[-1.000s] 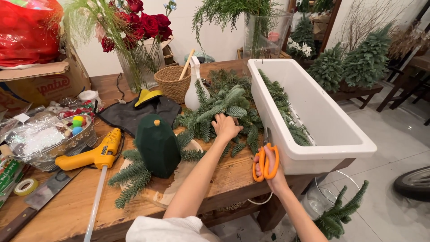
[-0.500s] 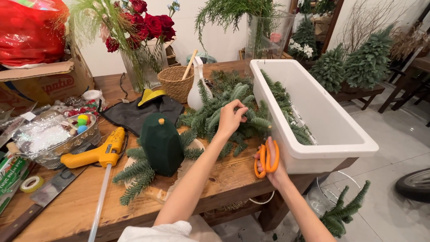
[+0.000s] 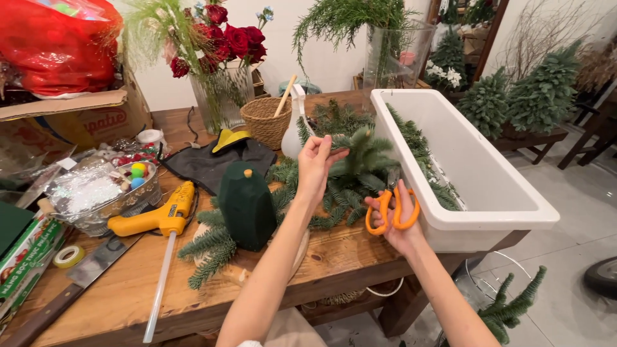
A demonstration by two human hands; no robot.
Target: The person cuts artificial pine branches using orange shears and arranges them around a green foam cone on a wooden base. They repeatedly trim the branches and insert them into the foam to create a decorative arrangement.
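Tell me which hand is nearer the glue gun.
Left. The left hand holds up a fir sprig, right of the glue gun; the right hand, with scissors, is farther right.

A brown cardboard box (image 3: 83,119) with red lettering stands far left; a green printed carton (image 3: 22,257) lies below.

Both forearms are bare and come up from the bottom edge of the view. The left arm reaches forward and up, almost straight, with the wrist a little bent. The left hand (image 3: 315,164) is raised, its back turned to the camera, and the fingers (image 3: 319,146) are pinched together with the thumb. The right arm comes from the lower right and goes diagonally to the centre. The right hand (image 3: 400,225) is lower, with the fingers curled closed.
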